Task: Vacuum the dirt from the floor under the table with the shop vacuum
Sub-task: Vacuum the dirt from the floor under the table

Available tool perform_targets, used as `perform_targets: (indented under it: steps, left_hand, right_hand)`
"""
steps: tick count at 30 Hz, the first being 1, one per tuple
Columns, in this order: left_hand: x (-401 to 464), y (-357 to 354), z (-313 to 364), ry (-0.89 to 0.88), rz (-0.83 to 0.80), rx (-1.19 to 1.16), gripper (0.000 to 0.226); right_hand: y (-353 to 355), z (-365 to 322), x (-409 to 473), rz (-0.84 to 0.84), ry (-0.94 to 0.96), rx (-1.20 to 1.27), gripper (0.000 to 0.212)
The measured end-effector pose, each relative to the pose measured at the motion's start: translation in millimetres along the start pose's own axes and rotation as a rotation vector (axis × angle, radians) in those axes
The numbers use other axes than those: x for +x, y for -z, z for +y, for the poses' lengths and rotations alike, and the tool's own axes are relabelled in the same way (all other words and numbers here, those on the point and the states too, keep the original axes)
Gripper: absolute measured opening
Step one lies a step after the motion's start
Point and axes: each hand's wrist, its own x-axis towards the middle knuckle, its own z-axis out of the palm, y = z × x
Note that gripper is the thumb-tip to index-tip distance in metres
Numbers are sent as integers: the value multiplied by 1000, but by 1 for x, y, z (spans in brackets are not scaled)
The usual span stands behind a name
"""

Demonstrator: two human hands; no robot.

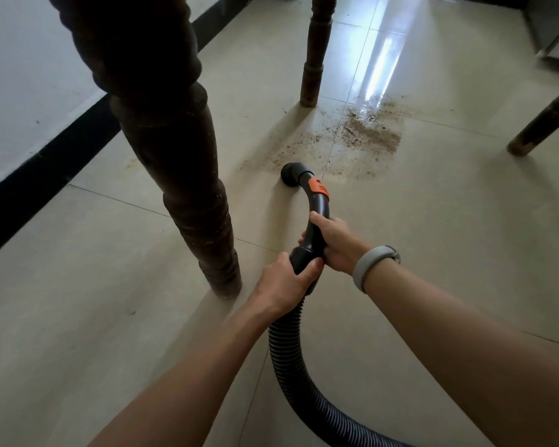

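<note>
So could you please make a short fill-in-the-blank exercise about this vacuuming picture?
1. Both hands grip the black vacuum ____.
2. The band on the right wrist is ____ in colour.
3. The button on the handle is ____.
4. The dirt lies on the ____ between the table legs.

Missing words: handle; grey; orange; floor

left grip [284,279]: curled, arm extended | right grip [333,243]: curled, ahead of left, banded wrist
</note>
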Motion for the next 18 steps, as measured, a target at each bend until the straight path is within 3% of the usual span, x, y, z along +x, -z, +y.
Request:
perform_targets:
  steps: [11, 18]
  left_hand:
    - [4, 13, 4, -14, 46, -42, 46]
    - [6, 20, 4, 18, 73, -81, 49]
  right_hand:
    - [-12, -7, 6, -5, 37, -7, 20]
    - [-24, -15, 13, -12, 18, -41, 30]
